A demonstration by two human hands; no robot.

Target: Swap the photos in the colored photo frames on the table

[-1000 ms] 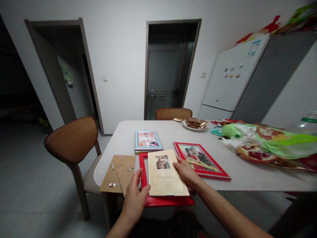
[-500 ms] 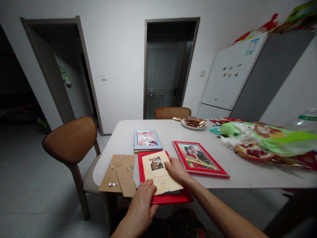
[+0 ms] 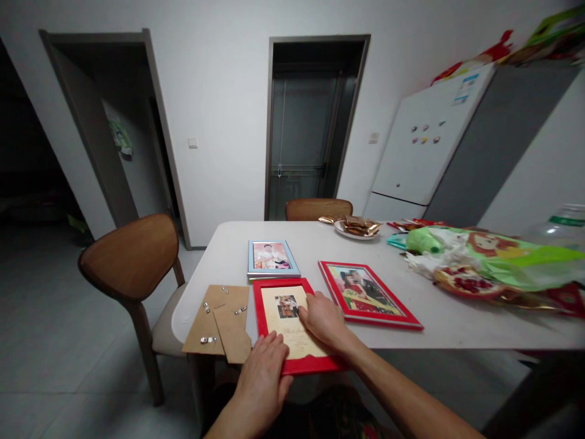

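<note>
A red picture frame (image 3: 259, 305) lies at the table's near edge, its lower end sticking out past it. Inside its border rests a cream printed sheet (image 3: 296, 341) with a small photo near its top. My left hand (image 3: 265, 363) is closed around the frame's lower left edge, fingers on top and thumb at the near side. My right hand (image 3: 324, 320) is closed at the sheet's right side, its thumb on the sheet beside the photo; the wrist covers part of the frame's right border.
Brown backing boards (image 3: 201, 317) with metal clips lie left. A blue frame (image 3: 250, 259) sits behind and another red frame (image 3: 393, 320) to the right. Farther right are a plate of wrapped packets (image 3: 361, 227), a cut pomegranate (image 3: 466, 283) and a green bag (image 3: 516, 262). A chair (image 3: 132, 256) stands left.
The cream sheet has gone from lying tilted over the red frame to sitting straight within its border. My right hand has shifted slightly left with it; my left hand stays nearly in place.
</note>
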